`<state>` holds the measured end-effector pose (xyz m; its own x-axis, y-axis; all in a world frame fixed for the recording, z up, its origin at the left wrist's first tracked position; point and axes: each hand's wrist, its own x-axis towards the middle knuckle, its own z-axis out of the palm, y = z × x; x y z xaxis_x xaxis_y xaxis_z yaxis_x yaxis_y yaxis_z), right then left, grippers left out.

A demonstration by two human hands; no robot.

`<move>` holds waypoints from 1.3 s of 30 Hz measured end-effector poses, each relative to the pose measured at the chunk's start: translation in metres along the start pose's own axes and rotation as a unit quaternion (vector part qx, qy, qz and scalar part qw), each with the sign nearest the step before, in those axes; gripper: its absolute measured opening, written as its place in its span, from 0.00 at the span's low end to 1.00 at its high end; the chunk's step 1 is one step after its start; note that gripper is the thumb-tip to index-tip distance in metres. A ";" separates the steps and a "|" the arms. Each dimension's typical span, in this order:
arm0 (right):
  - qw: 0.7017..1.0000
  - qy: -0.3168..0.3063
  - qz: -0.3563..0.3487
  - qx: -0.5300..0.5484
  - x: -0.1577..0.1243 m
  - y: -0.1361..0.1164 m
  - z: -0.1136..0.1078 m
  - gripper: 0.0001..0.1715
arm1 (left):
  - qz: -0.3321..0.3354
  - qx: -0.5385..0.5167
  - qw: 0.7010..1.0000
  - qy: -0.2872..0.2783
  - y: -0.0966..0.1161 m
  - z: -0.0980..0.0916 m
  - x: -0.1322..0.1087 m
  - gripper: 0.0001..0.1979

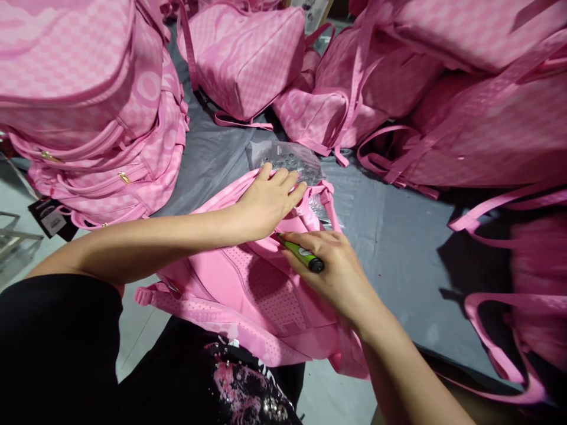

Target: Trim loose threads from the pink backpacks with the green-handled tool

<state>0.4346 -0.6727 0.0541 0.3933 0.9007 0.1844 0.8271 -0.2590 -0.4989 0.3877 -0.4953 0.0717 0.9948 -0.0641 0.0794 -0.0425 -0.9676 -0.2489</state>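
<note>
A pink backpack (221, 265) lies with its padded, dotted back panel facing up, tilted over the table's near edge. My left hand (270, 203) rests across its top edge, fingers spread and stretched over the fabric; the thumb is hidden. In my right hand (328, 260) is a slim green tool with a black end (301, 254), gripped between thumb and fingers. Its tip points into the fabric just below my left hand, and I cannot make out what it touches there. One shoulder strap (221, 316) hangs along the bag's near side.
Stacked pink checkered backpacks (101, 106) stand at the left, with a black tag (53, 218) hanging. More pink bags (257, 59) lie along the back and right (487, 124). Clear plastic wrap (287, 156) sits behind the backpack on the grey table cover (394, 236).
</note>
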 end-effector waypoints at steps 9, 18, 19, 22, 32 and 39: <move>1.000 -0.010 0.024 0.009 0.000 -0.001 -0.004 0.12 | -0.002 0.012 1.000 0.023 0.000 0.002 -0.001 0.29; 0.987 0.150 0.064 0.008 -0.008 -0.007 0.022 0.10 | -0.005 -0.008 1.000 0.026 0.002 0.004 -0.002 0.27; 0.985 0.158 0.073 0.000 -0.008 -0.008 0.024 0.09 | -0.005 -0.007 0.999 0.033 0.002 0.005 -0.002 0.27; 0.979 0.176 0.099 0.013 -0.007 -0.012 0.028 0.09 | -0.011 0.003 0.998 0.055 0.003 0.008 -0.002 0.26; 0.955 0.234 0.179 0.031 -0.005 -0.019 0.043 0.16 | -0.011 -0.004 0.999 0.051 0.002 0.007 -0.005 0.24; 0.946 0.227 0.224 0.054 -0.004 -0.022 0.043 0.17 | -0.005 -0.007 0.998 0.059 0.001 0.007 -0.006 0.25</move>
<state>0.3972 -0.6558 0.0280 0.8475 0.4590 0.2667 0.4998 -0.5208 -0.6921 0.3819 -0.4938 0.0645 0.9772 -0.0829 0.1953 -0.0354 -0.9713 -0.2351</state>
